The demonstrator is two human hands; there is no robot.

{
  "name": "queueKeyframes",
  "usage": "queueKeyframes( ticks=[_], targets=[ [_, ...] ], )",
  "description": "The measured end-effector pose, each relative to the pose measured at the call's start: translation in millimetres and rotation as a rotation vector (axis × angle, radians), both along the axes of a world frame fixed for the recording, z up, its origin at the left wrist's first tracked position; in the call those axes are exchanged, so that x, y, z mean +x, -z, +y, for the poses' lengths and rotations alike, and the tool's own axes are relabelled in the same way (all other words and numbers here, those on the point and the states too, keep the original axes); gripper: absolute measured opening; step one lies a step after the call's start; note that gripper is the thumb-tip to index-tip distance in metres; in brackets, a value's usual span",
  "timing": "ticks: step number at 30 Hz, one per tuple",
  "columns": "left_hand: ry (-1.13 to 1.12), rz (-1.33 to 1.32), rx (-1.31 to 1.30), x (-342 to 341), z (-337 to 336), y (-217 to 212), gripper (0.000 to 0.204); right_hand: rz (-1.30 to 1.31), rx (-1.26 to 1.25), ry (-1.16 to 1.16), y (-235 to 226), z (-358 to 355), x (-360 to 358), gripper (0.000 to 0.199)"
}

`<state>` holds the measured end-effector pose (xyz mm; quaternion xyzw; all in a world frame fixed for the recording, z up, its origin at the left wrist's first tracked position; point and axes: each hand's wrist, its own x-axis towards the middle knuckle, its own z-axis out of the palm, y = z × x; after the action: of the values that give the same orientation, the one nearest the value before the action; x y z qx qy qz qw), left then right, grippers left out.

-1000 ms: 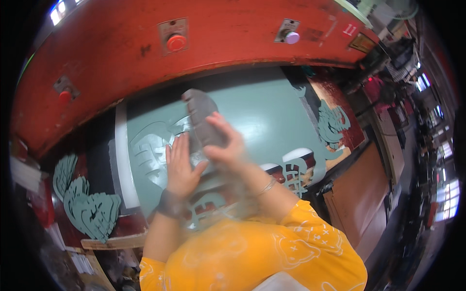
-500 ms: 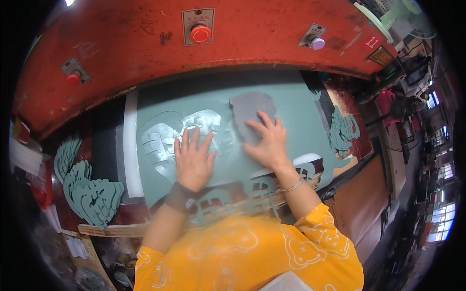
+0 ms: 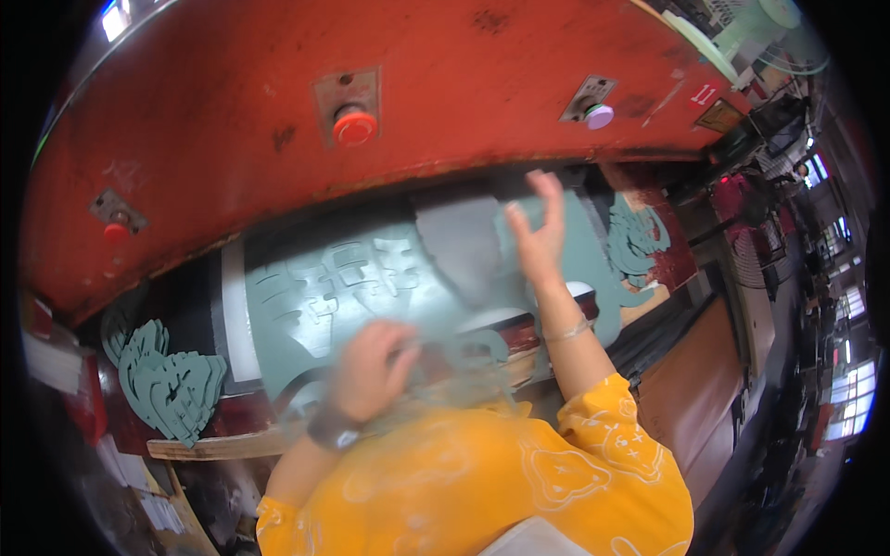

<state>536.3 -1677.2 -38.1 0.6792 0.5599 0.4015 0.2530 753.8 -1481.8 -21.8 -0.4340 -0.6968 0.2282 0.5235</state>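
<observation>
A green sheet (image 3: 579, 246) lies on the work table, with cut outlines of slotted, curved pieces pressed into its left half. On its middle rests a flat dark grey piece (image 3: 459, 241) with an uneven edge. My right hand (image 3: 540, 241) is raised just right of the grey piece, thumb and fingers apart, holding nothing. Near my body, over the front of the sheet, is my left hand (image 3: 371, 369), smeared by motion, so its fingers are unclear. Slotted green offcut (image 3: 477, 350) parts hang at the sheet's near edge, partly hidden.
Behind the table stands a red machine body (image 3: 464, 93) with a red push button (image 3: 354, 125), a lilac button (image 3: 599, 116) and a smaller red button (image 3: 116, 232). Stacks of cut green pieces (image 3: 171, 380) lie at left, with more green pieces (image 3: 638, 236) at right.
My right hand has lifted off the grey piece and moved up and away from me. My left hand has left the cut outlines and drawn back toward my body. The view has tilted up.
</observation>
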Motion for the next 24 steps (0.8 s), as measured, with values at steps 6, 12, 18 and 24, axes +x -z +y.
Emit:
queueKeyframes(
  ticks=[6,12,18,24],
  targets=[
    [0.098,0.107,0.125,52.2,-50.0,26.6,0.016,0.107,0.579,0.548,-75.2,49.4,30.6,0.067],
    [-0.030,0.225,0.229,58.0,-52.4,55.3,0.027,0.181,0.427,0.428,-50.9,22.1,50.3,0.071],
    [-0.147,0.192,0.023,67.1,-63.7,54.9,0.036,-0.158,-0.128,-0.072,15.2,-114.6,85.7,0.033],
    [-0.144,0.289,-0.080,73.2,-65.6,52.1,0.036,-0.904,0.092,-0.251,58.1,-168.5,77.6,0.035]
  ],
)
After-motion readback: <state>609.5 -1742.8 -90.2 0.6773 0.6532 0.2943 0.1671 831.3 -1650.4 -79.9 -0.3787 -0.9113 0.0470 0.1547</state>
